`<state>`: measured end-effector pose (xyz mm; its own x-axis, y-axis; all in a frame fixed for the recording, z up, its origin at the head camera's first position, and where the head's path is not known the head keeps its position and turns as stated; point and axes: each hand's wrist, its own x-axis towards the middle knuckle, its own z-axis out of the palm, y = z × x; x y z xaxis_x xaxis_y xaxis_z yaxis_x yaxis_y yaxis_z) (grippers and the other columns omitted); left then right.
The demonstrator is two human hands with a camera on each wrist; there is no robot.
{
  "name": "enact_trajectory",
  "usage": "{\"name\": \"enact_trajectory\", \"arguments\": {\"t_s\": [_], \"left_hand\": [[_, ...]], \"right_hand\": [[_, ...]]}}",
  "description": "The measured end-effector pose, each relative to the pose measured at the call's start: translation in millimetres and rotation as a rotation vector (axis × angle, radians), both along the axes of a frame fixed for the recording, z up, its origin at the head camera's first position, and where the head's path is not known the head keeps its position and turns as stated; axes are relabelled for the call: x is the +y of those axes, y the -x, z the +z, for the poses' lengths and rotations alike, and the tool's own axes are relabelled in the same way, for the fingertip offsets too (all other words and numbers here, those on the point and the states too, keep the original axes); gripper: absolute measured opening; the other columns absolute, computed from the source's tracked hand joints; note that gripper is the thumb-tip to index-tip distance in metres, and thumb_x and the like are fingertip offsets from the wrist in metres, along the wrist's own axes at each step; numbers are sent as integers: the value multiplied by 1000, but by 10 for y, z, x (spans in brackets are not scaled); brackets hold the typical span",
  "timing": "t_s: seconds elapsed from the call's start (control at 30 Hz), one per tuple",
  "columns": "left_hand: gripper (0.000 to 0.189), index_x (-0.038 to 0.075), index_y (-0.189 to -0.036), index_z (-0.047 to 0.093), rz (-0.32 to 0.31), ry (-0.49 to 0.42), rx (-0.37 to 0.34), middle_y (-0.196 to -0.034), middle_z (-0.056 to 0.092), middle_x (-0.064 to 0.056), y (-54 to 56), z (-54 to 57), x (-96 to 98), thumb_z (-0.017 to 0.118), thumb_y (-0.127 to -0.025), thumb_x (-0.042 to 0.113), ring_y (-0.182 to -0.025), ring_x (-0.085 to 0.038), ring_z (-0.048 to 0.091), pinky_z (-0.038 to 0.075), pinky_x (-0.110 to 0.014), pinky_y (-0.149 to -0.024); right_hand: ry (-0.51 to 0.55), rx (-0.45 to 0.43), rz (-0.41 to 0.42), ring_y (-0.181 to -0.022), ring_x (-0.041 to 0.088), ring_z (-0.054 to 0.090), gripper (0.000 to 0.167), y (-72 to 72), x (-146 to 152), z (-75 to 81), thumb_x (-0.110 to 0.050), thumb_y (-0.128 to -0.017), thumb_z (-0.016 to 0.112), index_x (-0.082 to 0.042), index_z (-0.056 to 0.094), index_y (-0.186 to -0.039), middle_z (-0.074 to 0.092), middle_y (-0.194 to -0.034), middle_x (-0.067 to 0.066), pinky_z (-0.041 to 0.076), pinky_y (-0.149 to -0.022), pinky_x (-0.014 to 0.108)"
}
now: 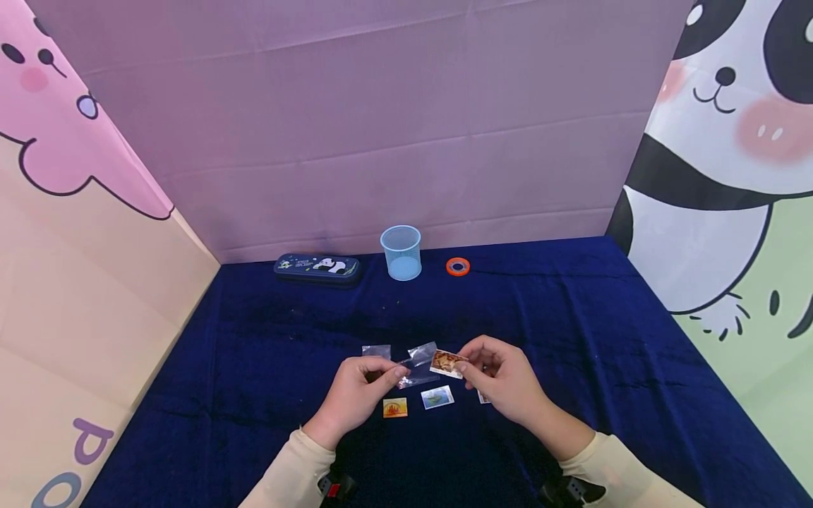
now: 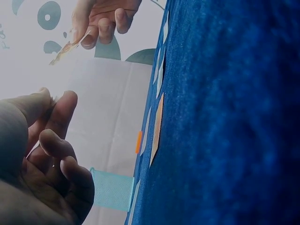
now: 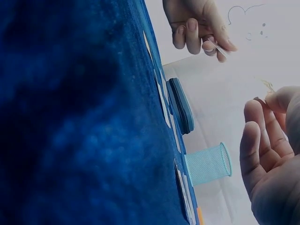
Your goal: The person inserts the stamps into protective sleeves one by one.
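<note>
My left hand (image 1: 353,396) pinches a thin pale sliver (image 3: 219,48) between thumb and forefinger; it shows edge-on and I cannot tell its kind. To the right, my right hand (image 1: 508,381) holds a brown picture stamp (image 1: 446,363) with a white border by its right end, tilted above the cloth. Both hands are raised, with a small gap between them. Below them lie a yellow stamp (image 1: 395,408) and a blue-green stamp (image 1: 437,397). Another stamp (image 1: 484,396) is mostly hidden under the right hand. Small clear plastic sleeves (image 1: 377,351) lie around and beyond the fingertips.
Along the back of the dark blue cloth (image 1: 254,395) stand a navy panda pencil case (image 1: 317,269), a light blue mesh cup (image 1: 402,254) and an orange tape roll (image 1: 458,267). A mauve backdrop (image 1: 381,127) rises behind, with printed panels on both sides.
</note>
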<state>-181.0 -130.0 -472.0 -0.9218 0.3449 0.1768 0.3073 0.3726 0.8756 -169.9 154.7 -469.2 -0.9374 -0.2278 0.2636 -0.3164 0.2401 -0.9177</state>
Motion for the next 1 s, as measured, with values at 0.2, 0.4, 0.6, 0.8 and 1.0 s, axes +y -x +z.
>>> {"name": "enact_trajectory", "arguments": {"t_s": [0.2, 0.4, 0.6, 0.8, 1.0], "left_hand": [[27, 9, -95, 82, -30, -33, 5, -84, 73, 2, -6, 11, 3, 70, -102, 33, -73, -25, 64, 51, -28, -64], [27, 9, -97, 82, -39, -52, -20, -86, 75, 5, -9, 20, 4, 70, -102, 33, -77, -24, 67, 53, -29, -67], [26, 8, -96, 82, -36, -47, -18, -85, 74, 3, -9, 24, 3, 72, -101, 32, -69, -11, 61, 50, -27, -61], [23, 9, -99, 82, -49, -49, -18, -87, 74, 5, -13, 6, 0, 73, -100, 30, -69, -10, 60, 51, -27, -60], [20, 12, -99, 82, -46, -55, -32, -86, 73, 9, -10, 1, 1, 73, -100, 30, -72, -14, 63, 52, -28, -62]], "right_hand": [[4, 3, 23, -60, 35, 63, 7, 4, -1, 0, -12, -98, 75, -11, 69, -102, 68, -78, 19, 48, -42, 31], [-22, -21, 35, -57, 30, 61, 6, 6, -1, -12, -11, -98, 74, -12, 69, -100, 68, -76, 12, 49, -44, 30], [-24, -17, 61, -56, 31, 61, 6, 3, -12, -15, -9, -98, 74, -12, 69, -98, 67, -76, 16, 49, -44, 30], [-33, -20, 63, -58, 39, 61, 5, -7, -15, -6, -11, -98, 74, -14, 71, -100, 68, -78, 20, 49, -44, 30], [-68, -21, 57, -57, 27, 61, 3, -1, -6, -6, -13, -98, 75, -14, 73, -100, 68, -76, 13, 47, -45, 29]]}}
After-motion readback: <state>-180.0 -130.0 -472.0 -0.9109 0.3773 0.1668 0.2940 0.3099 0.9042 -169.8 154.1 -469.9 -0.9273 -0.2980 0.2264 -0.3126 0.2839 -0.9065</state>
